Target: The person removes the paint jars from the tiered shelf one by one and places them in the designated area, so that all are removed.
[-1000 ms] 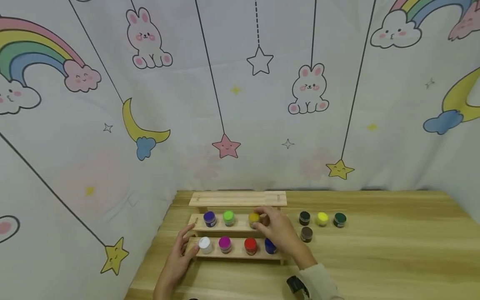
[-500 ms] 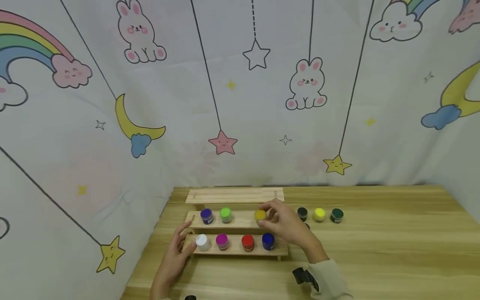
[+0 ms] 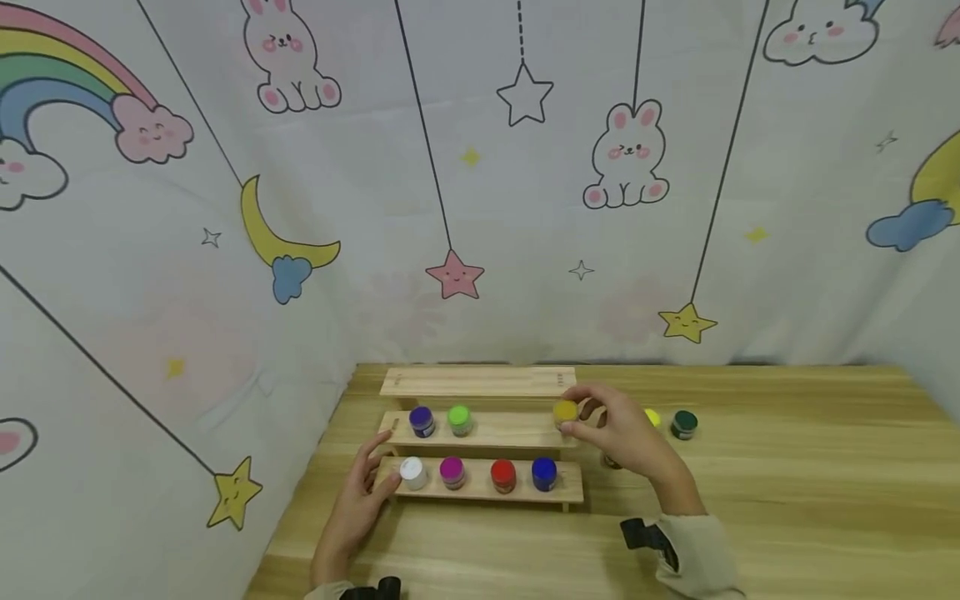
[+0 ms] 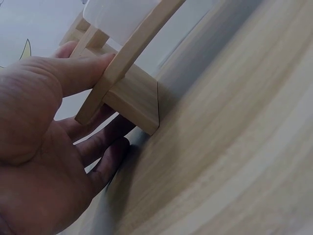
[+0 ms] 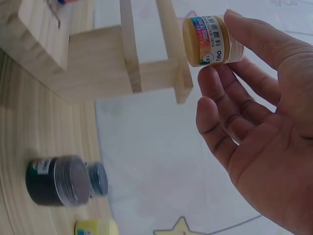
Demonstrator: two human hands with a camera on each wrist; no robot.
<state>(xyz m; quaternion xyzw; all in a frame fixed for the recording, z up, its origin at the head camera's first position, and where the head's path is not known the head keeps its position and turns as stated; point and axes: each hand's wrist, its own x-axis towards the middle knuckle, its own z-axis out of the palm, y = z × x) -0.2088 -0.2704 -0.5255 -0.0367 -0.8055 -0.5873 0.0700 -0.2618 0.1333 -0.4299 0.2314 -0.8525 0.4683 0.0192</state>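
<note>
Ochre jar [image 3: 566, 412], pinched upright in the right hand [image 3: 626, 429], is at the right end of the middle shelf [image 3: 513, 429]. Best seat its base flat before release, while the left hand [image 3: 356, 504] grips the left end of the rack [image 3: 477, 483].

A white printed backdrop [image 3: 517, 217], lightly creased, forms the rear boundary and carries a printed pink star [image 3: 455, 275]. Below the pink star, a wood-grain tabletop [image 3: 810, 467] meets the backdrop's lower edge. To the pink star's left are a yellow crescent moon [image 3: 264, 236] with a blue cloud [image 3: 291, 277] and, farther left and higher, a rainbow [image 3: 67, 65]. Above right of it is a white rabbit [image 3: 628, 167]; lower right, a yellow star [image 3: 687, 323]. Illumination is soft.
</note>
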